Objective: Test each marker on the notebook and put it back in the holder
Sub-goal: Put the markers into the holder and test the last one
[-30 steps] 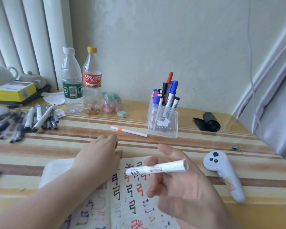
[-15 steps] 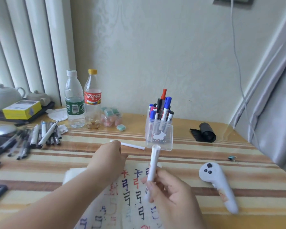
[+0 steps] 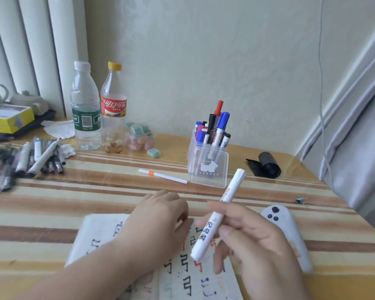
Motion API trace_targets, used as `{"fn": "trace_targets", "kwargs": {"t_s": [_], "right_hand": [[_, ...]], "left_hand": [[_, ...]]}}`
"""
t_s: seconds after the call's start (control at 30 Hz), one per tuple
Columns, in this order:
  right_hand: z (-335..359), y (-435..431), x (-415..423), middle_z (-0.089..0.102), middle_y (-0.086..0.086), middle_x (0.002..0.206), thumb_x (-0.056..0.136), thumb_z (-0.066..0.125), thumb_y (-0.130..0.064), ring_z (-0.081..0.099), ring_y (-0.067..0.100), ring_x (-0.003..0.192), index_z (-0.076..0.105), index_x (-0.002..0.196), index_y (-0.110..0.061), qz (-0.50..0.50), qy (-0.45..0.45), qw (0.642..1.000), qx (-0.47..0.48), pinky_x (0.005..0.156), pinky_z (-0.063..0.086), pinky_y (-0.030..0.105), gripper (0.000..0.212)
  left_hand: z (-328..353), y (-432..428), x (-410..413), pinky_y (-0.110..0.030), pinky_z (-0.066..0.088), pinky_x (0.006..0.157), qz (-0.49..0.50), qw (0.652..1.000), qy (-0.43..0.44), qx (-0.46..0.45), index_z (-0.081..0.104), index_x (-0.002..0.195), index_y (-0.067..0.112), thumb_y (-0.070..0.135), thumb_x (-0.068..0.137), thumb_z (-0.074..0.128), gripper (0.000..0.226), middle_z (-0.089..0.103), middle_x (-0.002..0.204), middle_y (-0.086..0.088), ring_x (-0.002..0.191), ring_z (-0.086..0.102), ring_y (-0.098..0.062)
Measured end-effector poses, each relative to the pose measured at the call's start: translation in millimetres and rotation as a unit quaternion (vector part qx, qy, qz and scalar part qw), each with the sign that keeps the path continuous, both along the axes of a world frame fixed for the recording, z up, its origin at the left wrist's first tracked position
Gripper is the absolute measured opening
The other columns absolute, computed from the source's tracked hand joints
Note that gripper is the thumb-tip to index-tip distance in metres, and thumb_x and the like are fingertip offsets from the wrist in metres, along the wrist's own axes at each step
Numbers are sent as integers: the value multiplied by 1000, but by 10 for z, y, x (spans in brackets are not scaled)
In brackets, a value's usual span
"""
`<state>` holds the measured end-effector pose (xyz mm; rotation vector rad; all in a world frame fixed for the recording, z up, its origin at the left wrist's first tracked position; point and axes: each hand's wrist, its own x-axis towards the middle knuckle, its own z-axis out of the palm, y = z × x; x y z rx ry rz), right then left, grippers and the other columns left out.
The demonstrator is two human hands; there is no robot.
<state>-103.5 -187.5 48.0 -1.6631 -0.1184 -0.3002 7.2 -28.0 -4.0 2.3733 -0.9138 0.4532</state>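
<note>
My right hand (image 3: pixel 253 245) holds a white marker (image 3: pixel 219 215) between thumb and fingers, tilted with its far end up toward the holder. My left hand (image 3: pixel 158 219) rests on the open notebook (image 3: pixel 100 234), fingers bent down onto the page, which carries coloured pen marks. The clear plastic holder (image 3: pixel 208 167) stands behind, filled with several blue, black and red markers. A thin white pen with an orange band (image 3: pixel 162 176) lies on the table left of the holder.
A heap of several pens (image 3: pixel 30 159) lies at the left. Two plastic bottles (image 3: pixel 97 109) and a small candy jar (image 3: pixel 139 137) stand at the back. A white controller (image 3: pixel 290 232) lies right of my hand; a black roll (image 3: pixel 266 165) lies beyond it.
My right hand has turned the white marker from level to a slant pointing up and away toward the holder. The left hand stayed on the notebook. The camera shifted.
</note>
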Motion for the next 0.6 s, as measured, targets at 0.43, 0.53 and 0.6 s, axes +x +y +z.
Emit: {"fn": "trace_targets", "kwargs": {"t_s": [0.43,0.53,0.6], "right_hand": [[1115,-329,1181,57,4,66,98,68,-29,48,18,51,66,84,-5,-161,-157,967,-119,47,42,32,27],[1428,-570,1643,59,6,73,98,65,-32,58,17,59,67,87,-6,-257,-177,930,-193,51,54,36,29],[1539,-684,1838,61,2,74,98,64,-33,65,21,63,68,91,-4,-288,-168,906,-260,57,61,42,30]], "left_hand": [[-156,-70,113,-22,41,56,-12,1000,-2,-7,45,60,30,38,77,55,21,46,57,16,58,44,-7],[-193,-96,146,-21,41,50,-15,1000,-21,-6,44,59,32,45,74,52,21,44,54,19,56,43,-4],[-175,-115,138,-17,37,54,-40,999,-11,7,54,63,35,60,70,53,26,46,58,22,59,47,-3]]}}
